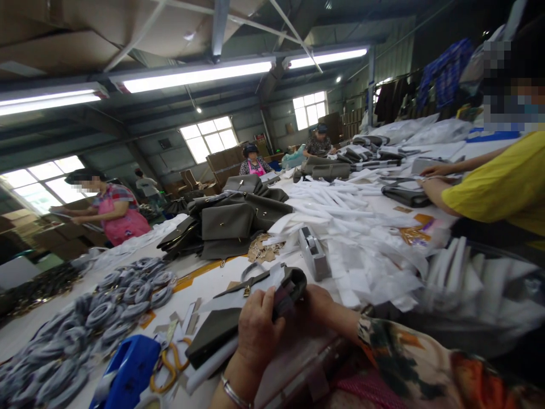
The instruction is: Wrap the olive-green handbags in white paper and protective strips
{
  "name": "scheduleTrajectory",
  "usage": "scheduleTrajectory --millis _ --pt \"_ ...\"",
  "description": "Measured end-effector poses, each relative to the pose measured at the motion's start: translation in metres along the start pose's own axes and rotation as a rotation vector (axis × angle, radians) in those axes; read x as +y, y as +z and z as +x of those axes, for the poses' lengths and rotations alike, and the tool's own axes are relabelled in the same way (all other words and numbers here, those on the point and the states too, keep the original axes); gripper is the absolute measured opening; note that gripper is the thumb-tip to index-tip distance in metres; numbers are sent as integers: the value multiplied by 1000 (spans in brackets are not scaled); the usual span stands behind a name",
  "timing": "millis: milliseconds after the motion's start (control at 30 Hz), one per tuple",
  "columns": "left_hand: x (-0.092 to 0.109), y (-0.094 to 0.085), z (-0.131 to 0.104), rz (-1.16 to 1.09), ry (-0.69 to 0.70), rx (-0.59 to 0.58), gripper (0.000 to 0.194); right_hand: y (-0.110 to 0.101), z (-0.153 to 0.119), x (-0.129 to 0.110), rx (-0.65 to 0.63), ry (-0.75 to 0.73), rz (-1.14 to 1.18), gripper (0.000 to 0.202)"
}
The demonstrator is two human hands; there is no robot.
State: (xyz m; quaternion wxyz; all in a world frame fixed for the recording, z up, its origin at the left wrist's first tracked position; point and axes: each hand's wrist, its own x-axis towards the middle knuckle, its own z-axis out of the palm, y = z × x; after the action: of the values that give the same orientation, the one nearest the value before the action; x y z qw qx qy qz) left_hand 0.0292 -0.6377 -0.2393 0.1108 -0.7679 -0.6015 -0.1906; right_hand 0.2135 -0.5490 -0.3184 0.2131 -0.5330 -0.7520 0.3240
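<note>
A dark olive-grey handbag with a small gold clasp is tilted up in front of me. My left hand, with a silver bangle at the wrist, is closed on its near edge, fingers and thumb bent round it. White sheet material lies along the bag's top. At the bag's right end is my right hand; the bag hides its fingers. Beneath my left hand rests another dark olive flat piece beside a white roll. A grey tape dispenser stands just beyond the bag.
A blue tape dispenser and yellow-handled scissors lie at left, near many grey coiled straps. Dark bags are piled ahead. White wrapping spreads right. A co-worker in a yellow sleeve handles a bag; others work farther back.
</note>
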Motion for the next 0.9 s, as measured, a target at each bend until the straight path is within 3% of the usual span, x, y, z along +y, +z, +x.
scheduleTrajectory --millis 67,167,233,367,567,733,900 --pt "-2 -3 8 4 -28 -5 57 -10 -23 9 -65 -108 -52 34" --pt "-9 -12 25 -4 -70 -16 55 -18 -63 26 -273 -527 -160 78" --pt "-15 -20 38 -15 -97 -34 55 -18 -84 37 -341 -758 -258 90" --pt "-29 -34 60 -68 -154 -84 54 -10 -93 45 -234 -857 -342 58" --pt "-49 -52 71 -148 -177 -64 50 17 -62 36 -179 -926 -274 18" --pt "-56 -56 71 -153 -213 -39 52 53 -55 11 -172 -927 -234 9" --pt "-48 -40 60 -80 -124 -89 55 82 -70 -11 -187 -978 -238 5"
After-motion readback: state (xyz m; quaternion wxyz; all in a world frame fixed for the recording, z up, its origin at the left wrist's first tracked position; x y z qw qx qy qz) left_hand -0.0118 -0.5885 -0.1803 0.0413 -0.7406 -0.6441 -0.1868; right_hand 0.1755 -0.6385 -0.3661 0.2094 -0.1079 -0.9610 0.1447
